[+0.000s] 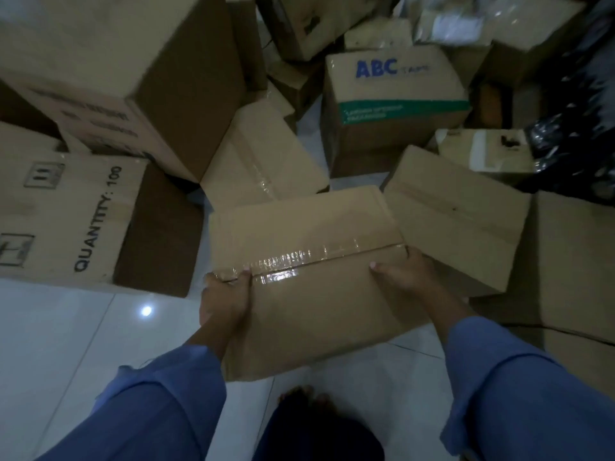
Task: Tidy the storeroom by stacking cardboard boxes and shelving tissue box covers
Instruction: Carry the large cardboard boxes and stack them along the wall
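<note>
A plain taped cardboard box (309, 234) is held in front of me above the white tiled floor. My left hand (224, 302) grips its left side, thumb on the top by the tape seam. My right hand (404, 272) holds its right side, thumb also on top. Both arms wear blue sleeves. Two similar taped boxes sit close by: one (263, 158) just behind, one (456, 214) tilted at the right. No tissue box covers are visible.
A box marked "QUANTITY: 100" (66, 217) stands at the left under a large tilted box (109, 61). An "ABC" box (392, 104) stands behind, more boxes and dark plastic bags (572, 151) at the back right. Bare tiled floor (66, 334) lies at the lower left. A foot (306, 395) shows below.
</note>
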